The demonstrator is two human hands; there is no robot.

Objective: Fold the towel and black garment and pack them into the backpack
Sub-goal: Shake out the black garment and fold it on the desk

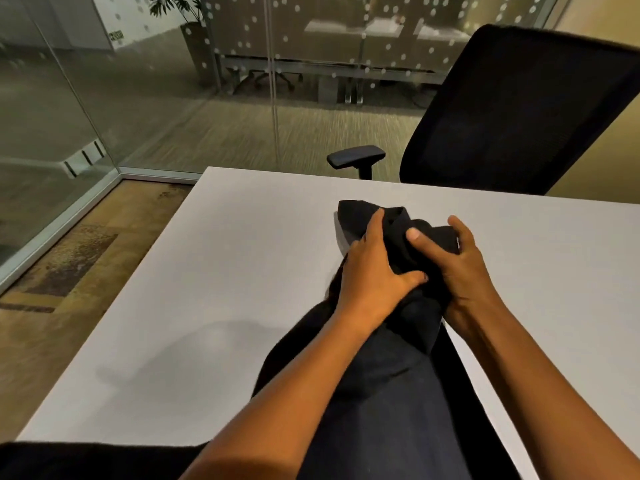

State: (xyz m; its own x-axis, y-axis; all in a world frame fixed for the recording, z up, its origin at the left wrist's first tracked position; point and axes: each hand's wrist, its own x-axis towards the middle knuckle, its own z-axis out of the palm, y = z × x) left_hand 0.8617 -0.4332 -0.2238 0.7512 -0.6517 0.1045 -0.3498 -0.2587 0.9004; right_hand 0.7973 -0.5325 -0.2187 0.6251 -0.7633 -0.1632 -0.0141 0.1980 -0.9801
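The black garment (391, 372) lies in a long bunched strip on the white table (242, 258), running from the near edge toward the middle. My left hand (374, 268) grips its bunched far end from the left, thumb pressed into the cloth. My right hand (453, 261) grips the same bunch from the right, thumb on top and fingers curled round the fabric. A loose flap of the garment sticks out beyond my left fingers. No towel or backpack is in view.
A black office chair (519, 112) with an armrest (356, 156) stands behind the table's far edge at the right. Glass walls (138, 81) enclose the room at the back and left. Carpeted floor (69, 265) lies left of the table.
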